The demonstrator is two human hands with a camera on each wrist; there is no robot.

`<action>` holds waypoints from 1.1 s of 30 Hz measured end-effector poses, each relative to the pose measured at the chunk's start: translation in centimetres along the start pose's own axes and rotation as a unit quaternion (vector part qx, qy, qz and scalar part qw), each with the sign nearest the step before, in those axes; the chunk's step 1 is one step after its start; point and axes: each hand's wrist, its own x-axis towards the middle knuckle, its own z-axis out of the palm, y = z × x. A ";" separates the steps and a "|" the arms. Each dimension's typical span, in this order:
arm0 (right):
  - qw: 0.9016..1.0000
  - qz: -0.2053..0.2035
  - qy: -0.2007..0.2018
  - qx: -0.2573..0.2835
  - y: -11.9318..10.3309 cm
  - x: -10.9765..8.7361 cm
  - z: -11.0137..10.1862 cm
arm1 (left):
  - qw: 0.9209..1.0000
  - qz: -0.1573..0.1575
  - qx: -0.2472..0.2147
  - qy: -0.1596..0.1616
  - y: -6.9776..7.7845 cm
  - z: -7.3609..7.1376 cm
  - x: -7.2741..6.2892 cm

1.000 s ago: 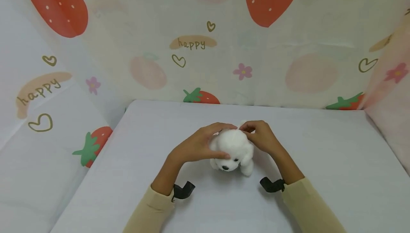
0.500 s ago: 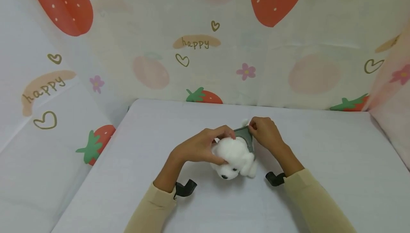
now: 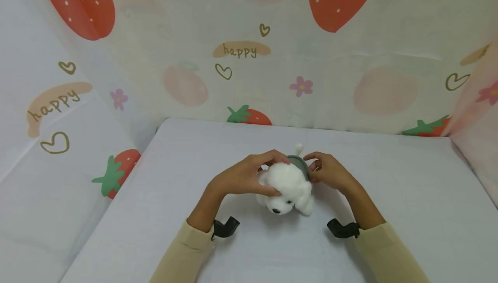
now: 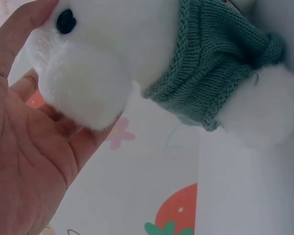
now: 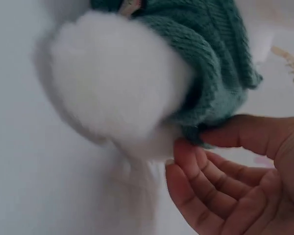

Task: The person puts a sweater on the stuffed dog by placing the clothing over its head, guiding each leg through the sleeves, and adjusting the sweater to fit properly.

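A white plush dog (image 3: 285, 178) stands on the table, its dark nose facing the near side in the head view. Round its body is a green knitted sweater (image 4: 210, 54), with the white fur of a leg bulging out below it. My left hand (image 3: 249, 175) grips the dog's head, thumb by the eye and fingers over the far side. At the dog's other flank, my right hand (image 3: 330, 171) pinches the sweater's hem between thumb and index finger, as the right wrist view shows. A small tail (image 3: 298, 149) sticks up behind the sweater.
The dog is on a white-covered table (image 3: 218, 144). Behind it hangs a cloth backdrop (image 3: 330, 66) printed with strawberries, hearts and flowers. A black wrist mount (image 3: 226, 227) sits at the left cuff, and another black mount (image 3: 342, 228) at the right.
The right hand has moved from the dog's back, where it pulled the sweater's edge, down to its flank. The sweater came into view behind the head. The left hand has kept its grip.
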 end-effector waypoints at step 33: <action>0.968 -0.188 0.138 -0.089 -1.3 -1.3 1.5 | 0.986 -0.129 0.013 0.105 -5.3 0.7 0.4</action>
